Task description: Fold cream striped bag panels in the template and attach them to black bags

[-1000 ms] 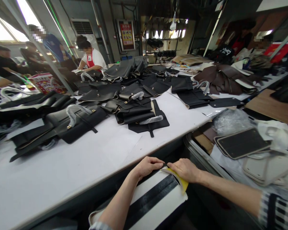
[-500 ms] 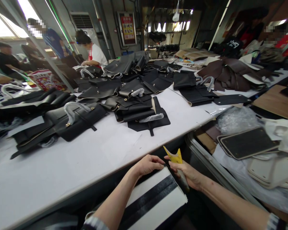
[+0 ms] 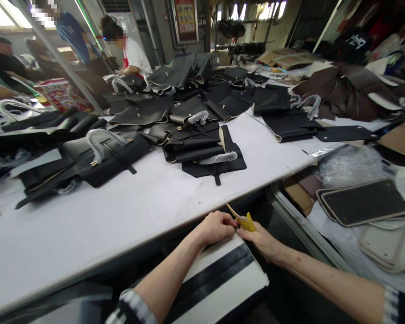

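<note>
A cream bag piece (image 3: pixel 219 290) with a broad black strip lies low in front of me, just off the table's near edge, its lower part out of frame. My left hand (image 3: pixel 218 228) is closed at its far corner, fingers pinching the edge there. In my right hand (image 3: pixel 261 240) is a yellow tool (image 3: pixel 247 222) with a notched, two-pointed end; the fingers wrap round it, and its lower part is hidden behind the hand and the bag piece. Both hands meet at the corner, fingertips close together.
Across the white table (image 3: pixel 148 198) lie several black leather bags (image 3: pixel 202 146) with plastic-wrapped handles. At right, a bin (image 3: pixel 290 225) holds plastic film and flat panels (image 3: pixel 367 202). Brown leather pieces (image 3: pixel 344 90) are heaped behind. A person (image 3: pixel 135 56) works at the far side.
The yellow tool and my right hand have moved left, closer to my left hand at the corner, and the tool has turned. The view has tilted down a little.
</note>
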Action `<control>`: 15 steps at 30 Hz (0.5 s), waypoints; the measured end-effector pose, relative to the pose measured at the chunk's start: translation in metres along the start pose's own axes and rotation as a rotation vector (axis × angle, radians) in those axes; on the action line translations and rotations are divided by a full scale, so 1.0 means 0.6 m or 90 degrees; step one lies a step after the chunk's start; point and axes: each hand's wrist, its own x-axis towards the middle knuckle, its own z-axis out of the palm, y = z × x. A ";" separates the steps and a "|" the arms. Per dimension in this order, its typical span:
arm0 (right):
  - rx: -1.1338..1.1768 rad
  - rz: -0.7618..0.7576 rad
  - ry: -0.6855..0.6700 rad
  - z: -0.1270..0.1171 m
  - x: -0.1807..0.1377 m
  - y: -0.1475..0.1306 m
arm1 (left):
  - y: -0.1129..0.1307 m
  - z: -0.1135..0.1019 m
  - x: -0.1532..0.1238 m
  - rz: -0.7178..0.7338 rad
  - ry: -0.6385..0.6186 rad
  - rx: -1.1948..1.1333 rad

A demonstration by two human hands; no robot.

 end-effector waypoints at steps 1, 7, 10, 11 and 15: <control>0.006 0.010 -0.014 0.002 -0.002 -0.002 | 0.002 0.000 -0.003 0.002 0.002 0.013; 0.046 0.128 -0.111 0.005 -0.003 0.004 | 0.021 0.007 -0.046 0.013 0.057 0.055; -0.186 0.098 -0.051 -0.010 0.029 0.012 | 0.021 -0.019 -0.097 0.034 0.120 0.029; -0.289 0.067 -0.042 -0.016 0.040 0.009 | 0.017 -0.032 -0.125 0.042 0.155 0.013; -0.546 -0.065 -0.061 -0.018 0.054 -0.042 | -0.036 -0.085 -0.277 0.053 0.380 -0.076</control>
